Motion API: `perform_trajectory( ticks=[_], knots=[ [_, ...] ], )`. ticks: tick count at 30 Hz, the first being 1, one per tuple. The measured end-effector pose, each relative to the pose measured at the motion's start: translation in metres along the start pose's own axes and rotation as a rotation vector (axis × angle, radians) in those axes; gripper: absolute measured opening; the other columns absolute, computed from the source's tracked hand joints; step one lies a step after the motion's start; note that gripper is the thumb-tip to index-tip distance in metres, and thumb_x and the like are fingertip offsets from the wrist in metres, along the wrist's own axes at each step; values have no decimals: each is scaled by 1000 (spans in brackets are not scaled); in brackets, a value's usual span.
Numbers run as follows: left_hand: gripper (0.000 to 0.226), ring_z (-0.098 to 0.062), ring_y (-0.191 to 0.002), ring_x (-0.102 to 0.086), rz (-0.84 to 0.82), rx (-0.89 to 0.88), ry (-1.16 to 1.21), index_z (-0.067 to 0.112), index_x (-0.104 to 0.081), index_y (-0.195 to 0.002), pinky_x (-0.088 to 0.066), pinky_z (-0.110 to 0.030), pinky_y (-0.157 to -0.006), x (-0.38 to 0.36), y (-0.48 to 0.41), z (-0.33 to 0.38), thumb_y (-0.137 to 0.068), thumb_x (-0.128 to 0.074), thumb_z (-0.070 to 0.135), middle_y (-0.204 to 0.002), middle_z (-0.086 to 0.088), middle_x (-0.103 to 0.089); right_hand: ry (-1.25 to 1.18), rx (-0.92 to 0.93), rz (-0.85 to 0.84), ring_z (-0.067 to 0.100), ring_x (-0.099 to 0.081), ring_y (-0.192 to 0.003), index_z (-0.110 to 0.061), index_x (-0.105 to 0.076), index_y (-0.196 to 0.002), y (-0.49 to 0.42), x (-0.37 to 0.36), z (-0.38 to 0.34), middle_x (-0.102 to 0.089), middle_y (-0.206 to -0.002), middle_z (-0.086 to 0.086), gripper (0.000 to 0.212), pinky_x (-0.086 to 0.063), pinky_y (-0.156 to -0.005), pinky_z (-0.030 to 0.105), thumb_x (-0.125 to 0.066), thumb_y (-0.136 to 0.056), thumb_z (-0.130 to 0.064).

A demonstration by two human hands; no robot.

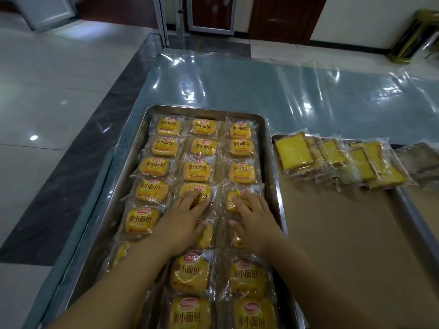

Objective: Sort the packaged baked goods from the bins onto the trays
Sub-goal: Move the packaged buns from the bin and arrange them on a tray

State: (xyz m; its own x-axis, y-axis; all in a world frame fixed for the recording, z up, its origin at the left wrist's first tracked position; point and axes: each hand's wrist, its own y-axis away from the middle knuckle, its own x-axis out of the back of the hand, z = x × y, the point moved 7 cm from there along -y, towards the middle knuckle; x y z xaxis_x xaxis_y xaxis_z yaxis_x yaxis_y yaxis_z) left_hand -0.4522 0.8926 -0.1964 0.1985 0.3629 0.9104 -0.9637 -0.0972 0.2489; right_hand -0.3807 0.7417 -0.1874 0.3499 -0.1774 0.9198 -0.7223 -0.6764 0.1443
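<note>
A steel tray [270,148] holds three columns of small yellow bread packs in clear wrappers. My left hand [184,218] lies flat with straight fingers on a middle-column pack [205,188], and its thumb touches the pack below [206,235]. My right hand [253,220] lies flat on a right-column pack [229,201], covering most of the pack beneath it. A second tray [332,222] to the right carries a row of wrapped toast slices [337,157] along its far edge.
Both trays stand on a table covered with shiny clear film [261,86]. A third tray [422,200] with a brownish pack shows at the far right. Tiled floor lies to the left, and doors and a gold-framed stand [413,36] are at the back.
</note>
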Motion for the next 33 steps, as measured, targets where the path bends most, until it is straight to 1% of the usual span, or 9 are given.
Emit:
perform_trajectory(
  ticks=[6, 9, 13, 15, 18, 20, 22, 25, 33],
  knots=[
    [47, -15, -139, -16, 221, -8, 197, 33, -41, -136, -18, -34, -111, 15, 39, 7, -91, -52, 37, -150, 6, -23, -95, 87, 214, 29, -34, -129, -11, -52, -130, 34, 27, -12, -46, -134, 10, 46, -32, -106, 39, -63, -87, -21],
    [45, -14, -135, -20, 239, -13, 204, 32, -47, -130, -27, -36, -110, 11, 61, 8, -87, -56, 40, -144, 8, -31, -112, 94, 254, 28, -42, -120, -10, -58, -123, 54, 27, -18, -54, -125, 8, 42, -33, -100, 31, -68, -82, -17],
    [34, -13, -131, -24, 231, -61, 188, 33, -57, -119, -25, -33, -105, 3, 85, 12, -86, -56, 43, -138, 9, -39, -67, 117, 250, 27, -48, -109, -12, -64, -115, 80, 18, -27, -59, -114, 6, 37, -38, -92, 32, -71, -80, -23],
    [34, -17, -128, -36, 207, -135, 147, 33, -59, -120, -32, -36, -103, 0, 95, 19, -86, -59, 39, -134, 8, -47, -26, 113, 187, 20, -43, -109, -19, -62, -118, 91, 9, -28, -56, -115, 0, 37, -40, -91, 30, -66, -84, -34],
    [35, -22, -109, -58, 195, -274, -51, 28, -66, -114, -47, -38, -88, -7, 103, 33, -80, -70, 31, -122, 1, -62, -9, 73, 51, 17, -35, -117, -31, -51, -130, 103, -8, -27, -47, -125, -5, 46, -36, -96, 30, -55, -87, -47],
    [36, -24, -112, -56, 164, -259, -125, 29, -63, -118, -47, -43, -88, -14, 103, 36, -82, -67, 32, -125, 0, -60, 38, 13, -28, 19, -30, -123, -37, -42, -136, 109, -19, -24, -41, -133, -5, 48, -33, -101, 34, -49, -90, -49],
    [41, -24, -124, -41, 98, -207, -147, 35, -46, -133, -36, -46, -99, -24, 99, 33, -91, -49, 37, -138, 2, -46, 80, -41, -69, 20, -27, -126, -39, -37, -139, 113, -26, -21, -36, -139, -5, 48, -31, -104, 34, -45, -92, -46],
    [48, -24, -128, -27, 55, -189, -214, 43, -22, -141, -24, -48, -104, -32, 93, 32, -94, -32, 43, -144, 2, -31, 92, -80, -76, 24, -26, -127, -39, -36, -138, 113, -28, -18, -34, -140, -1, 49, -30, -105, 37, -50, -92, -37],
    [46, -27, -126, -21, -70, -105, -233, 45, -26, -139, -18, -56, -105, -40, 82, 38, -93, -27, 48, -141, 1, -24, 51, -160, -39, 27, -25, -130, -34, -38, -138, 118, -27, -19, -33, -142, 3, 47, -33, -103, 42, -49, -92, -32]
  ],
)
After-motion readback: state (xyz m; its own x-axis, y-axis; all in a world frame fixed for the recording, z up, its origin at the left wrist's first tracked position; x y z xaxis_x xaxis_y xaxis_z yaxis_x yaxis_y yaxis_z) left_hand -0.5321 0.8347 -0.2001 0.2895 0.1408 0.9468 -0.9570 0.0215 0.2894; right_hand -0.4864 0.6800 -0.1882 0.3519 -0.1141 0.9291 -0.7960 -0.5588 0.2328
